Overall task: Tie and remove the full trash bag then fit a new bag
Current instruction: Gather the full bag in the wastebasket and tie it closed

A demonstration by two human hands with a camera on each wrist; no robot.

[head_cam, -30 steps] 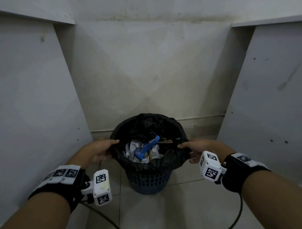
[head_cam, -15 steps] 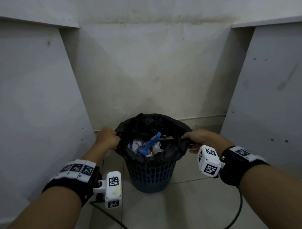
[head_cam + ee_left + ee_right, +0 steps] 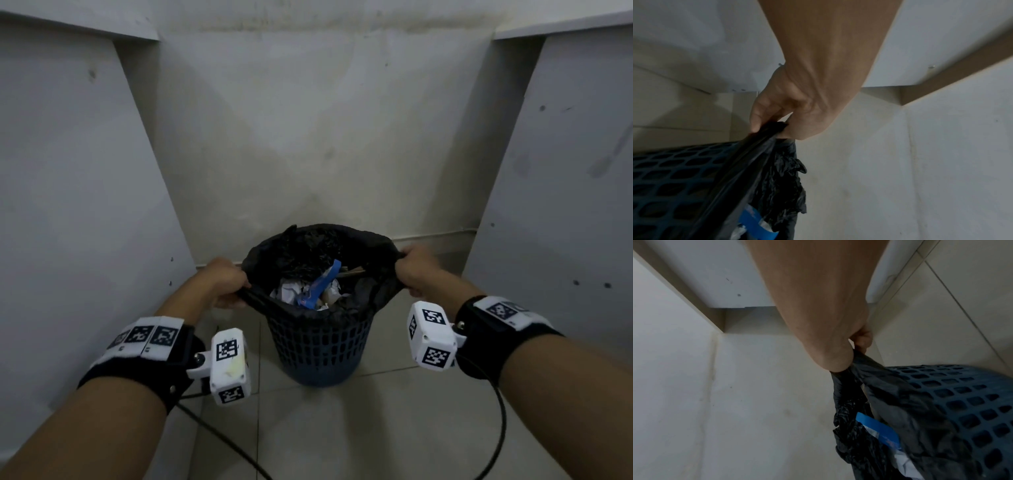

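The black trash bag (image 3: 371, 291) sits in a dark blue lattice bin (image 3: 322, 346) on the tiled floor (image 3: 394, 428), its mouth open over crumpled paper (image 3: 291, 291) and a blue wrapper (image 3: 320, 286). The left hand (image 3: 222, 279) pinches the bag's left edge with curled fingers (image 3: 758, 116); the right hand (image 3: 416, 270) grips the right edge in its fist.

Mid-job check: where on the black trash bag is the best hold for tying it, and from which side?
Grip the trash bag at its loose top edge, at opposite sides of the mouth, coming from outside the bin. The left hand and right hand already pinch those bunched edges, pulled clear of the rim. The plastic there is slack and free of the paper and blue wrapper, so it can likely be drawn together.
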